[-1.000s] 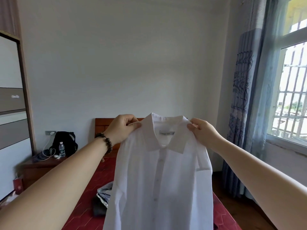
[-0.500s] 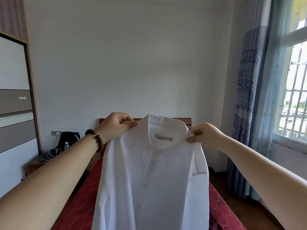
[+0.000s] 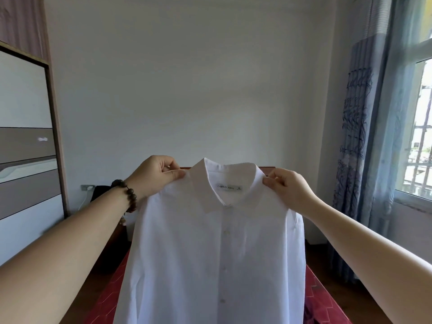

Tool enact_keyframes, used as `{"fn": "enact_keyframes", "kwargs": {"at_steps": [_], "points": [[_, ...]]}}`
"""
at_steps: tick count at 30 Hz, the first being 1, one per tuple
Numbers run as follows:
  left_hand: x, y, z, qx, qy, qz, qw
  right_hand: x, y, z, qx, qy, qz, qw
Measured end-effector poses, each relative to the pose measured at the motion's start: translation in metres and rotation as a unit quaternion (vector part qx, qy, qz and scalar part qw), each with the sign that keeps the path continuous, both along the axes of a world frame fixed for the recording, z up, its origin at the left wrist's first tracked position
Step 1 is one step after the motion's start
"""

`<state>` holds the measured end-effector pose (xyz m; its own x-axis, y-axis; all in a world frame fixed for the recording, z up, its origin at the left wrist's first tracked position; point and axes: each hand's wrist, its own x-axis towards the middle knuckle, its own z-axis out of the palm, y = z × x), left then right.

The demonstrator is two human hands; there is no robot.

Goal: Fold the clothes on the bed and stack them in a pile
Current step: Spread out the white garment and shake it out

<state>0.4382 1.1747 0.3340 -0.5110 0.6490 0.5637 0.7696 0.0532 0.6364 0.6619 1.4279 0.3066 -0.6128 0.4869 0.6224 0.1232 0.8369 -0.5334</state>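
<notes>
A white button-up shirt (image 3: pixel 217 249) hangs in the air in front of me, its collar up and its buttoned front facing me. My left hand (image 3: pixel 154 177), with a bead bracelet on the wrist, pinches the shirt's left shoulder beside the collar. At the other shoulder my right hand (image 3: pixel 288 187) pinches the fabric the same way. The shirt hangs over the bed with the red patterned cover (image 3: pixel 105 300) and hides most of it, including any other clothes there.
A wardrobe with grey and white panels (image 3: pixel 25 160) stands at the left. A wall socket with a white cable (image 3: pixel 88 188) and a dark bag are behind my left wrist. Blue curtains (image 3: pixel 360 160) and a window (image 3: pixel 418 148) are at the right.
My hands have moved apart along the shoulders and the shirt now hangs spread flat and square to me. The view has tilted up, so the clothes on the bed are hidden.
</notes>
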Motion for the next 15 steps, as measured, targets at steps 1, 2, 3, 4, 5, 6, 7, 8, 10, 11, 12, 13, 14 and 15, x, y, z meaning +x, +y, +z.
{"fn": "enact_keyframes", "kwargs": {"at_steps": [1,2,3,4,5,6,7,8,10,11,12,13,14,15], "points": [[0.001,0.000,0.000,0.014,0.019,0.015,1.000,0.001,0.000,0.002,0.014,0.016,0.000,1.000],[0.002,0.001,-0.001,0.030,0.037,0.026,0.999,0.001,0.000,0.003,0.029,0.028,-0.001,0.999],[0.003,0.002,-0.001,0.044,0.055,0.035,0.997,0.000,-0.002,0.004,0.040,0.038,-0.003,0.998],[0.004,0.003,-0.001,0.054,0.068,0.043,0.995,-0.001,-0.003,0.005,0.045,0.050,-0.003,0.998],[0.006,0.005,-0.001,0.061,0.072,0.048,0.994,-0.003,-0.004,0.006,0.041,0.061,-0.002,0.997],[0.009,0.006,-0.001,0.062,0.065,0.049,0.995,-0.004,-0.005,0.007,0.026,0.065,0.000,0.998],[0.011,0.006,-0.002,0.058,0.047,0.045,0.996,-0.005,-0.007,0.008,0.001,0.063,0.005,0.998],[0.013,0.006,-0.004,0.052,0.019,0.033,0.998,-0.004,-0.007,0.009,-0.024,0.055,0.018,0.998],[0.015,0.003,-0.006,0.046,-0.068,-0.025,0.996,0.002,-0.006,0.010,-0.068,0.034,0.078,0.994],[0.014,0.000,-0.007,0.037,-0.111,-0.066,0.991,0.006,-0.005,0.012,-0.097,0.021,0.125,0.987],[0.013,-0.003,-0.008,0.014,-0.146,-0.103,0.984,0.010,-0.004,0.013,-0.130,0.001,0.178,0.975],[0.012,-0.005,-0.009,-0.021,-0.173,-0.134,0.975,0.013,-0.003,0.013,-0.156,-0.022,0.226,0.961],[0.011,-0.006,-0.011,-0.061,-0.195,-0.157,0.966,0.015,-0.003,0.014,-0.173,-0.050,0.251,0.951],[0.011,-0.006,-0.013,-0.094,-0.212,-0.173,0.957,0.016,-0.002,0.014,-0.184,-0.080,0.255,0.946]]}}
